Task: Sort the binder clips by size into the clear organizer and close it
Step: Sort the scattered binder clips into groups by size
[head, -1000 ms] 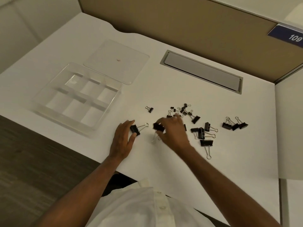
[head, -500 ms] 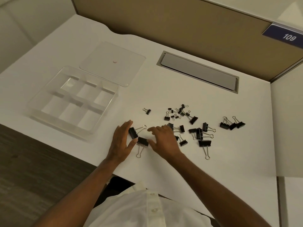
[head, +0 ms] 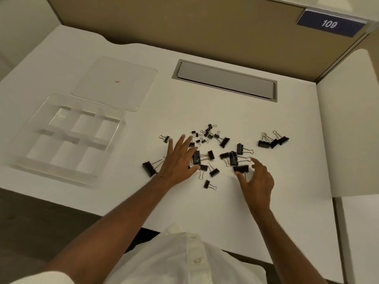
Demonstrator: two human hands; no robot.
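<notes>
Several black binder clips of mixed sizes (head: 213, 154) lie scattered on the white desk. The clear organizer (head: 120, 130) sits at the left with its compartments bare, and its flat lid (head: 114, 83) lies behind it. My left hand (head: 178, 160) is spread flat, fingers straight, over the left side of the pile. A large clip (head: 149, 168) lies just left of that wrist. My right hand (head: 257, 179) hovers low with thumb and forefinger apart on either side of another large clip (head: 241, 168); the thumb tip touches it. No clip is lifted.
A group of three large clips (head: 273, 141) lies apart at the right. A grey cable hatch (head: 224, 80) is set into the desk at the back, before a tan partition (head: 184, 23). The desk's front edge runs close under my forearms.
My left hand let go of the large clip and slid right over the pile. My right hand left the centre and moved right to a large clip.
</notes>
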